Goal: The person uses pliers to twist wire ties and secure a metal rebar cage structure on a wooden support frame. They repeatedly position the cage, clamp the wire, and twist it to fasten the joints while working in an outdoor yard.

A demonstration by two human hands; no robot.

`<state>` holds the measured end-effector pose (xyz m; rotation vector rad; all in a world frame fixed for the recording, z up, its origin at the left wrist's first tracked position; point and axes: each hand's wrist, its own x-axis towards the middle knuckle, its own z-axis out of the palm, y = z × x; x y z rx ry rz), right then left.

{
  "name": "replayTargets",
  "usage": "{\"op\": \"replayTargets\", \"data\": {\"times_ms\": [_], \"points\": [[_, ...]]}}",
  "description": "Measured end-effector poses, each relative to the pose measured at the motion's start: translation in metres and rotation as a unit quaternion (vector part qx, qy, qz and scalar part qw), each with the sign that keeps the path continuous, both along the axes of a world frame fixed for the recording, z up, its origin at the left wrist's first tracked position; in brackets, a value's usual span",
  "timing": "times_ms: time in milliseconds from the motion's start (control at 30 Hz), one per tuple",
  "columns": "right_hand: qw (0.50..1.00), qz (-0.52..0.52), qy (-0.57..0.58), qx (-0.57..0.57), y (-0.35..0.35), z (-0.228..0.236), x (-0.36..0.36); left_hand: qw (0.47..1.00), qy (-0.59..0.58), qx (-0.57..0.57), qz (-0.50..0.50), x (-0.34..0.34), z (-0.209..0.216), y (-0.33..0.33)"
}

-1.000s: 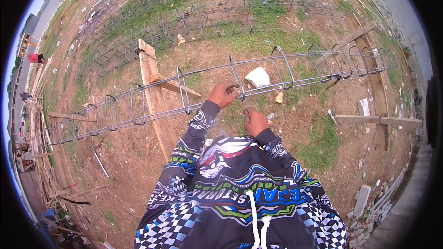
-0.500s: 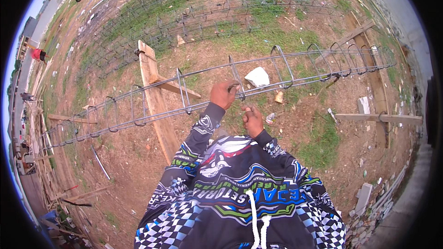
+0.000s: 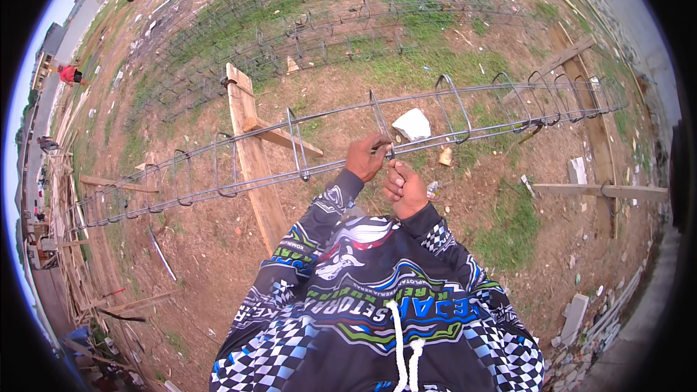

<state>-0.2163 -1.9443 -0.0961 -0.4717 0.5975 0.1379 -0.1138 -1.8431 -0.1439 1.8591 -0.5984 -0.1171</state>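
A long rebar cage (image 3: 330,162), thin steel bars with square stirrups, runs across in front of me at a slant. At one stirrup (image 3: 379,117) near the middle, both my hands meet on the near lower bars. My left hand (image 3: 365,158) has its fingers curled and pinched against the bars beside that stirrup. Just right of it and nearer to me, my right hand (image 3: 406,190) is closed, thumb and forefinger pressed together at the stirrup's lower corner. Whatever small thing either hand pinches is too small to make out.
A wooden post with a crosspiece (image 3: 250,152) supports the cage at left; another timber stand (image 3: 599,152) holds its right end. Behind the cage lie a white block (image 3: 412,124) and more rebar cages (image 3: 290,43) on grass. A person in red (image 3: 70,74) is far left.
My right hand has risen to the bars and closed beside the left. My left hand has come slightly down and to the right, its fingers now lower at the stirrup. The view has shifted slightly.
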Motion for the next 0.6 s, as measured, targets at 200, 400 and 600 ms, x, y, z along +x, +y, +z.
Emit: {"op": "replayTargets", "data": {"times_ms": [200, 400, 600], "points": [[0.997, 0.046, -0.008, -0.066, -0.01, 0.006, -0.001, 0.995, 0.091, 0.007, -0.046, 0.012, 0.01, 0.009], [0.992, 0.054, 0.002, -0.111, -0.014, 0.001, -0.001, 0.929, 0.348, 0.11, -0.067, 0.042, 0.025, -0.007], [0.989, 0.076, -0.027, -0.126, -0.012, -0.011, -0.008, 0.887, 0.401, 0.109, -0.202, 0.067, 0.01, -0.002]]}}
